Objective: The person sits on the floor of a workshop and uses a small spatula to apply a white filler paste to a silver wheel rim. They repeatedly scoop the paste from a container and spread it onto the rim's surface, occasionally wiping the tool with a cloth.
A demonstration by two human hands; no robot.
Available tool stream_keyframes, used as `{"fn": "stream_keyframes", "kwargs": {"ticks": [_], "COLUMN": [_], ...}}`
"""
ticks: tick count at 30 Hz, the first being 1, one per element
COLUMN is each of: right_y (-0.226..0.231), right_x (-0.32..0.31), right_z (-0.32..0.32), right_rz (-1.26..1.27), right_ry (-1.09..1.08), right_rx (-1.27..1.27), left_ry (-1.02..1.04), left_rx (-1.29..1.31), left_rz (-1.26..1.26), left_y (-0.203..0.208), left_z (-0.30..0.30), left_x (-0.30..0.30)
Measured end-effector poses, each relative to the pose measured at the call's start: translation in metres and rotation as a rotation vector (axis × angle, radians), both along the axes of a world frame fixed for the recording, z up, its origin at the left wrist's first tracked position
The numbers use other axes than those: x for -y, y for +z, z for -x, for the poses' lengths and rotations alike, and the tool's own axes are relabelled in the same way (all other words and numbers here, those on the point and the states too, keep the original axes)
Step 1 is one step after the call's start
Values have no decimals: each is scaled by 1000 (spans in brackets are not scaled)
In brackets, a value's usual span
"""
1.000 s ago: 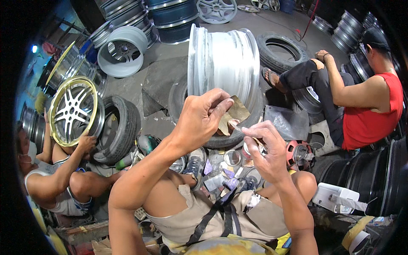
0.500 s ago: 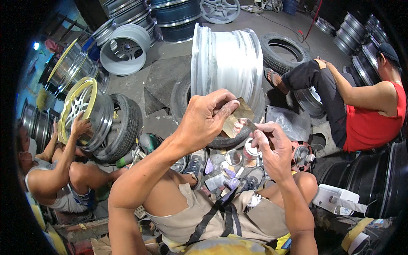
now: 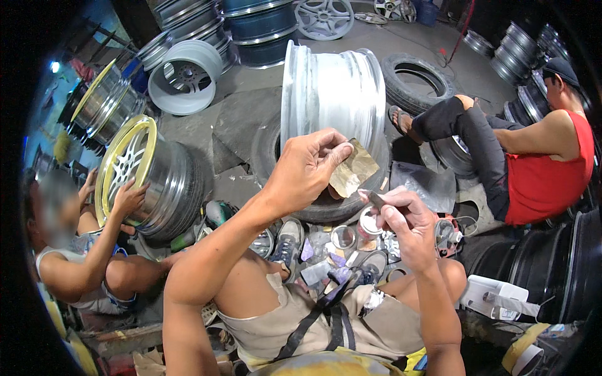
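My left hand (image 3: 310, 166) pinches a creased piece of brown sheet (image 3: 360, 168), which looks like worn sandpaper, between thumb and fingers. A pale smear marks its lower part. Just to the right and lower, my right hand (image 3: 409, 224) grips a small dark flat scraper (image 3: 375, 200). Pinkish paste shows by its tip and on my fingertips. A small gap separates scraper and sheet. Beyond both hands, a silver-grey wheel rim (image 3: 335, 94) stands on a tire (image 3: 266, 141), its surface patched with pale grey.
Below my hands, an open can (image 3: 343, 237), a red-and-white tub (image 3: 370, 222) and scraps litter the floor. At left a person handles a yellow-lipped rim (image 3: 152, 141); another in a red top (image 3: 555, 169) sits at right. Rims (image 3: 260, 31) are stacked behind. A tire (image 3: 417, 81) lies far right.
My right hand has drawn the scraper away from the brown sheet, slightly down and right. The person at left has shifted the yellow-lipped rim rightward; the person at right has lowered an arm.
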State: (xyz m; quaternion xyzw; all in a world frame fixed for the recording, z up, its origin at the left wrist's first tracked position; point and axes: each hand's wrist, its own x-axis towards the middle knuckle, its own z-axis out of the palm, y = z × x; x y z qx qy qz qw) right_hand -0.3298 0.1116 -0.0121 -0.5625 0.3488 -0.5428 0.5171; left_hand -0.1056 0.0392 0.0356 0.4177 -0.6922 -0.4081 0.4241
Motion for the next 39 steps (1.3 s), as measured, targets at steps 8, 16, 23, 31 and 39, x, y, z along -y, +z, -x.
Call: {"fn": "stream_keyframes", "kwargs": {"ticks": [8,16,23,31,39], "right_y": [5,2,-5,-6,1], "right_x": [5,-2,2,0,3], "right_z": [2,15,2,9,-1], "right_rz": [542,275,-218,76,102], "right_ry": [-354,-200,-40,-247,-217], "right_rx": [-507,-273,173,-174,-222], "left_ry": [-229,-169,-223,37,-35], "left_rx": [-385,-385,-444,-41,112], "left_rz": [-463,-395,-386,-1,15], "left_y": [6,6,-1,6,12], "left_z": [20,14,30,9,4], "left_x": [3,7,3,6,-7]}}
